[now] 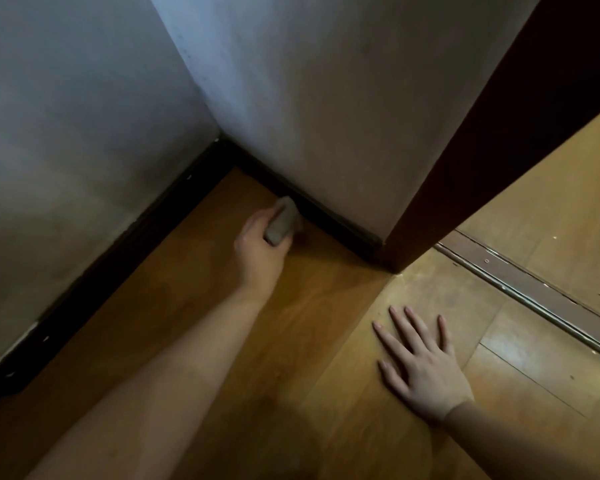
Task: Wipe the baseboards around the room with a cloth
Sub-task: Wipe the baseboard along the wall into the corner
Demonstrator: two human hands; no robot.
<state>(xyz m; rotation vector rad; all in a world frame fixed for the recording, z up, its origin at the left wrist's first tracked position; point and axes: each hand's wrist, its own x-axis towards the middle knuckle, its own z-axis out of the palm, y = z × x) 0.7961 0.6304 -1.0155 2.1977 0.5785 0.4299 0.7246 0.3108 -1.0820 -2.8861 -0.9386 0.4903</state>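
Bracing flat on the floor (222, 323), fingers spread, the right hand (421, 365) steadies a person whose left hand (260, 252) grips a cloth (281, 221) against the baseboard (329, 218) near 1 corner; most of the room likely remains.

Pale walls (84, 116) meet in dim corner; wood floor (222, 341); dark door frame (499, 133) right.

L arm stretched fwd, left hand (257, 247) w/ fingers curled in a grip; right hand (421, 365) flat, palm down, fingers straight & spread.
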